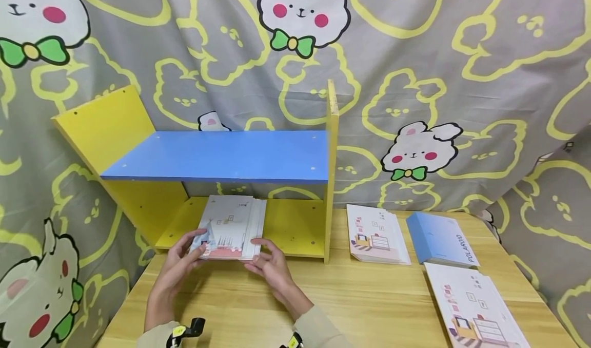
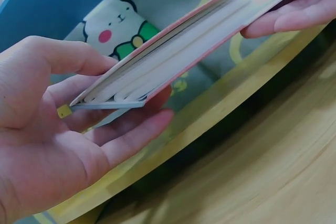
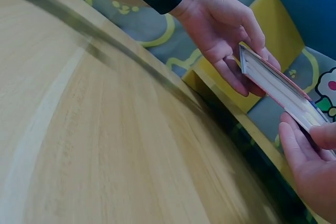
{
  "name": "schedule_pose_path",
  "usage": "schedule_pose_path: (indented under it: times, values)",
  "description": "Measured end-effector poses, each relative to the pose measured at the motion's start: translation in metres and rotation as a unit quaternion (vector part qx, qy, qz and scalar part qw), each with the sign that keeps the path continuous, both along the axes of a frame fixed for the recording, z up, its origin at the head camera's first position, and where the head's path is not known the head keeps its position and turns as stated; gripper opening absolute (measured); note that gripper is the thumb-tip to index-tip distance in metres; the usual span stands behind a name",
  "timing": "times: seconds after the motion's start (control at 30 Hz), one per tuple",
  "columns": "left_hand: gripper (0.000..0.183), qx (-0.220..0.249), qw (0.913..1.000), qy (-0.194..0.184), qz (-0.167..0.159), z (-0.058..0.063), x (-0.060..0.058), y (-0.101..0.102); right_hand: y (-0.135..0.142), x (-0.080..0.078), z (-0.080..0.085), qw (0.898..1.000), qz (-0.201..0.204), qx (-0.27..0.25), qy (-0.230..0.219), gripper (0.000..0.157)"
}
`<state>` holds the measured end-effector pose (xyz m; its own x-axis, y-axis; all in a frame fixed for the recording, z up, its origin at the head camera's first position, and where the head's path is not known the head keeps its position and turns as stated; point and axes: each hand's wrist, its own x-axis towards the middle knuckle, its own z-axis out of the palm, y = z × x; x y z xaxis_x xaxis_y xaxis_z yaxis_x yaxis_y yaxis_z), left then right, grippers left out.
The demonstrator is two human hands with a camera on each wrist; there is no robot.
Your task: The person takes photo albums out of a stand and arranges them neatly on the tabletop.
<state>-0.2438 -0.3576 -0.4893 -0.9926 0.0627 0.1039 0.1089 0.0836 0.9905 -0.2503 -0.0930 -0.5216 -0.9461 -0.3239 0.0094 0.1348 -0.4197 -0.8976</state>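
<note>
Both hands hold a small stack of thin notebooks (image 1: 226, 227) at the front of the yellow and blue shelf unit. The top cover is white with a pink and blue drawing, and pale page edges (image 2: 173, 51) face the left wrist camera. My left hand (image 1: 177, 258) grips the left end, thumb on the cover and fingers underneath. At the other end, my right hand (image 1: 273, 271) pinches the stack between thumb and fingers. Close up, the left hand (image 2: 63, 114) has its fingers spread below the lower cover. The right hand (image 3: 315, 166) shows at the near end.
A blue shelf board (image 1: 231, 155) spans above the stack, between yellow side panels (image 1: 331, 173). The yellow bottom board (image 1: 295, 225) lies behind the hands. Right of the unit, a notebook pile (image 1: 376, 235), a blue POLAROID box (image 1: 440, 237) and another notebook pile (image 1: 475, 307) rest on the wooden table (image 1: 369, 307).
</note>
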Motion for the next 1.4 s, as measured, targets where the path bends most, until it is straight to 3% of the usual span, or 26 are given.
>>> schedule_pose_path:
  times: [0.2, 0.47, 0.93, 1.13, 1.4]
  values:
    - [0.051, 0.002, 0.9999, -0.001, -0.013, 0.001, -0.002, 0.008, 0.013, 0.005, 0.005, 1.0, -0.011, 0.0, 0.0, 0.047]
    - [0.051, 0.051, 0.9976, 0.014, -0.043, 0.002, -0.007, 0.017, 0.028, 0.006, 0.012, 1.0, -0.015, 0.007, 0.003, 0.047]
    - [0.054, 0.068, 0.9963, 0.016, -0.05, 0.006, -0.006, 0.032, 0.044, 0.013, 0.018, 0.999, -0.032, 0.03, 0.018, 0.044]
    - [0.054, 0.046, 0.9977, 0.014, -0.048, 0.006, -0.004, 0.04, 0.05, 0.01, 0.016, 0.995, -0.067, 0.062, 0.03, 0.038]
    - [0.052, 0.016, 0.9985, 0.024, -0.047, 0.007, -0.004, 0.051, 0.063, 0.003, 0.018, 0.985, -0.095, 0.119, 0.076, 0.043]
